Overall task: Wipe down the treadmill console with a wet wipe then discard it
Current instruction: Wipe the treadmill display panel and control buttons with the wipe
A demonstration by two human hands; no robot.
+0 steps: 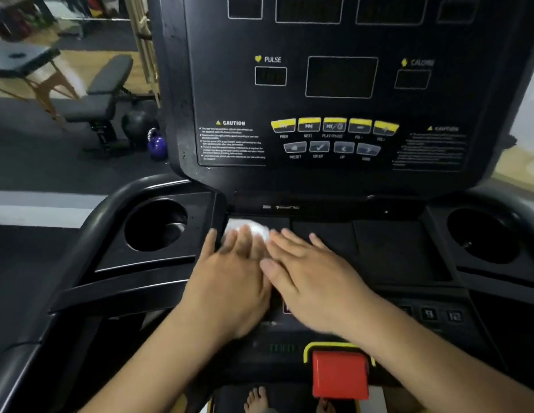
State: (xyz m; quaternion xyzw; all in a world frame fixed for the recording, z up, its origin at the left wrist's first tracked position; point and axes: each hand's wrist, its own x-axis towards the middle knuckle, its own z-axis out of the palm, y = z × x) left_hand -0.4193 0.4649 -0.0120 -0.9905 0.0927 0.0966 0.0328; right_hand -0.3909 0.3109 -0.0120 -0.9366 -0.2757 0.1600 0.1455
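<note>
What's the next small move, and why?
Probably slide the wipe rightward along the tray. The left hand and right hand lie flat over it at the tray's left end; the rest of the tray stretches to the right.

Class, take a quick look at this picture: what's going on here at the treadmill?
A person stands at the treadmill console with both hands flat on its lower tray. The left hand presses a white wet wipe against the tray's left end with straight fingers. The right hand lies flat beside it, its thumb side overlapping the left hand. The wiping is under way; the wipe is not yet discarded.
</note>
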